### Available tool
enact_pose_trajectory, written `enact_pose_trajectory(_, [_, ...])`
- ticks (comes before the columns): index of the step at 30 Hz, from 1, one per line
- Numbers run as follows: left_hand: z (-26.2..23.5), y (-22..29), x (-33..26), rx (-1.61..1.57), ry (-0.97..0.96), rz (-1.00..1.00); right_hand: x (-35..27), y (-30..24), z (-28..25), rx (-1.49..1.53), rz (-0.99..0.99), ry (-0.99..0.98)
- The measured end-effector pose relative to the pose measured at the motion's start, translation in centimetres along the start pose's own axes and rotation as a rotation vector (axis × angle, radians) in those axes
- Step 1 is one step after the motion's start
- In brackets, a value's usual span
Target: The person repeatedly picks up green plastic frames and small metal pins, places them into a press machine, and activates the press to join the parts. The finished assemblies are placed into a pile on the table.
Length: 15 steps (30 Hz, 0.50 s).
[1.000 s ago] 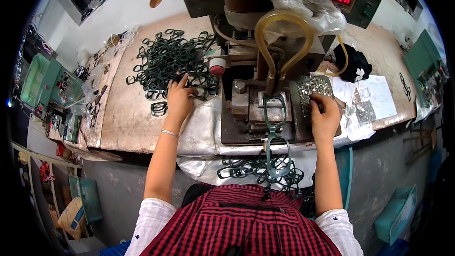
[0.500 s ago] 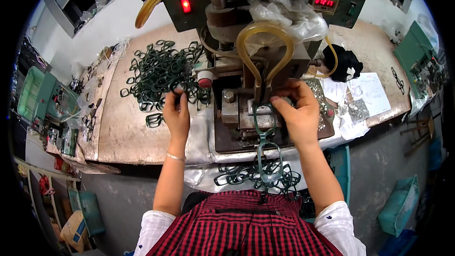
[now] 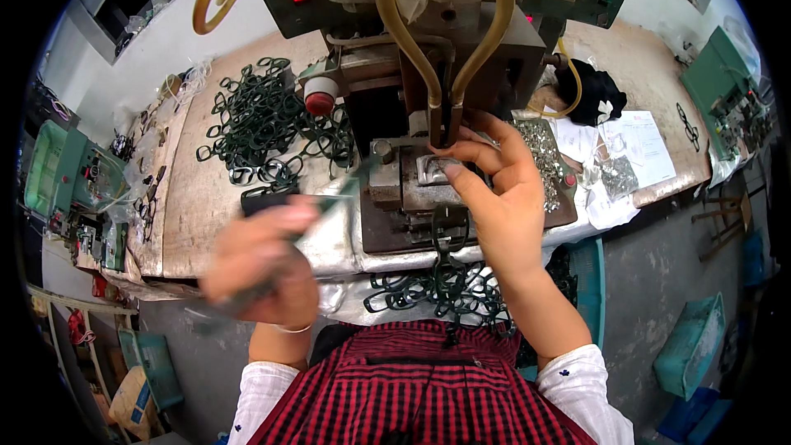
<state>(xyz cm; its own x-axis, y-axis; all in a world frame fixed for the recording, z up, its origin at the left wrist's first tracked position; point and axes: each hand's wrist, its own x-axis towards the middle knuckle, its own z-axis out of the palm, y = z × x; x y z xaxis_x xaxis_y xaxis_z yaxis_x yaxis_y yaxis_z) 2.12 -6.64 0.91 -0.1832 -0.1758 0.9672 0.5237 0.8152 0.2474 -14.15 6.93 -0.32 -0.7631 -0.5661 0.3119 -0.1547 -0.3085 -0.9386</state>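
My left hand (image 3: 268, 268), blurred by motion, is raised left of the press with curled fingers. It holds what looks like a dark green eyeglass frame (image 3: 336, 203), smeared so its outline is unclear. My right hand (image 3: 500, 194) is at the press (image 3: 395, 177), thumb and forefinger close together beside its metal block, under the tip of the yellow tube loop (image 3: 387, 8). Whatever small thing those fingers pinch cannot be made out. Below them a dark eyeglass frame (image 3: 442, 268) hangs or drops in front of the press, over several frames on the ledge (image 3: 395, 288).
A heap of dark green eyeglass frames (image 3: 255, 115) covers the table left of the press. Small shiny metal parts (image 3: 540, 152) lie to its right, with papers (image 3: 643, 152) and a black cloth (image 3: 589, 99) beyond. A red button (image 3: 320, 104) juts from the press's left.
My left hand has come back from the heap toward me with a frame. The frame under my right hand has left the press block and moved down. The view has shifted slightly.
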Motion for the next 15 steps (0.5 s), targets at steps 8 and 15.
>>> enact_pose_trajectory(8, [5.2,-2.0,-1.1,0.186,-0.574,0.353,0.8,8.9,-10.7,-1.313,-0.212,0.145])
enact_pose_trajectory(15, [5.1,-3.0,-1.3,0.125,-0.573,0.309,0.9,9.9,-11.5,-1.188,-0.271,0.201])
